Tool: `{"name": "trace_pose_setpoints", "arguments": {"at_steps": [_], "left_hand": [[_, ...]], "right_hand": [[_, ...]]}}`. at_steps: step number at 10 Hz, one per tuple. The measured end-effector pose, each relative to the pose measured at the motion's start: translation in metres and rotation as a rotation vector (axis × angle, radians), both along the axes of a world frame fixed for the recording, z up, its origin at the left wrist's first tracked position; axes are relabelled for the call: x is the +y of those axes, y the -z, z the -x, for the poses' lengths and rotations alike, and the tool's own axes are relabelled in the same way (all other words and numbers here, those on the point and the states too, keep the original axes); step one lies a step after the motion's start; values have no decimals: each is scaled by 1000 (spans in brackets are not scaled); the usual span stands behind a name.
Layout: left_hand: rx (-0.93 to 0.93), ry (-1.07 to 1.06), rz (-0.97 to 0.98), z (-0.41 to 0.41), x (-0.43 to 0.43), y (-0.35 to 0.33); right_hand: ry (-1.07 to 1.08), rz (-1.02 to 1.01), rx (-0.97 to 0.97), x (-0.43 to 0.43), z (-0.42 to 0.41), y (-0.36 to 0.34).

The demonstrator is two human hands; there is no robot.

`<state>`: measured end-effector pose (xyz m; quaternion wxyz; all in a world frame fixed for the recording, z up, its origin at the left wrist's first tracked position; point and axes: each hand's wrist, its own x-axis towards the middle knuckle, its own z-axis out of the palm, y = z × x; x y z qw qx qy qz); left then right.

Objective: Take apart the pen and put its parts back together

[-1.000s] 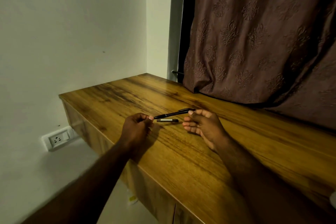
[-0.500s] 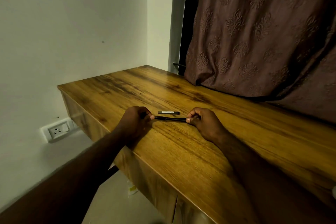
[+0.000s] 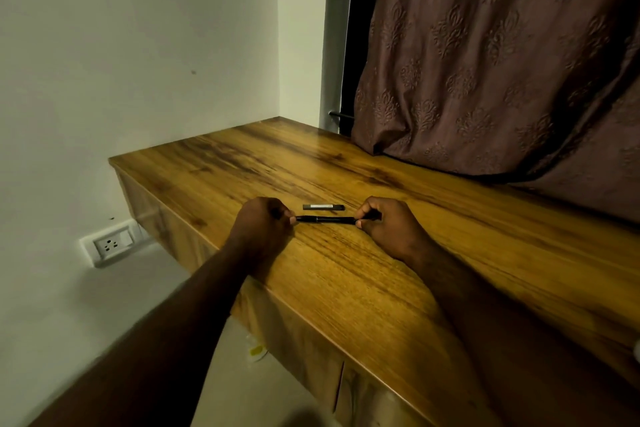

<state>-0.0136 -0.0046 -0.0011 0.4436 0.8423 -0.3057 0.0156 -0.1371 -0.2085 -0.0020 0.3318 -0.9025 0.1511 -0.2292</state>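
Surface: wooden desk (image 3: 363,274), curtain (image 3: 502,62) behind.
Count: I see one pen (image 3: 325,219) and one cap (image 3: 323,207).
Pen: level, running left-right, just above the desk.
Left hand (image 3: 261,225): fingers pinching the pen's left end.
Right hand (image 3: 388,224): pinching its right end.
Cap: lying just beyond, parallel.

— The slim pen barrel (image 3: 325,219)?
— Black, as is the short pen cap (image 3: 323,207) — with a pale strip.
— The wooden desk top (image 3: 346,274)?
— Honey-brown, dark-streaked grain. The fabric curtain (image 3: 491,55) is mauve-brown, embossed with damask motifs.
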Motion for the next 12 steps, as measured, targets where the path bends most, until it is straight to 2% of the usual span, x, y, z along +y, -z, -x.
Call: {"name": "trace_pose_setpoints", "arguments": {"at_steps": [1,2,5,9,11,12], "left_hand": [[77,-20,35,-2,-3,2],[81,-29,-10,-7,-6,1],[-25,-55,-171,-8,-14,-2],[-111,-59,-214,-6,-13,-2],[52,-2,-109,-15,-10,-1],[93,-39,-115,-29,-20,-10]], "right_hand": [[-3,-35,8,-3,-2,0],[-3,-45,3,-5,-4,1],[-13,-140,-22,-6,-11,0],[2,-140,-10,-6,-14,2],[36,-217,-72,-9,-7,-1],[119,-156,-116,-3,-22,-4]]}}
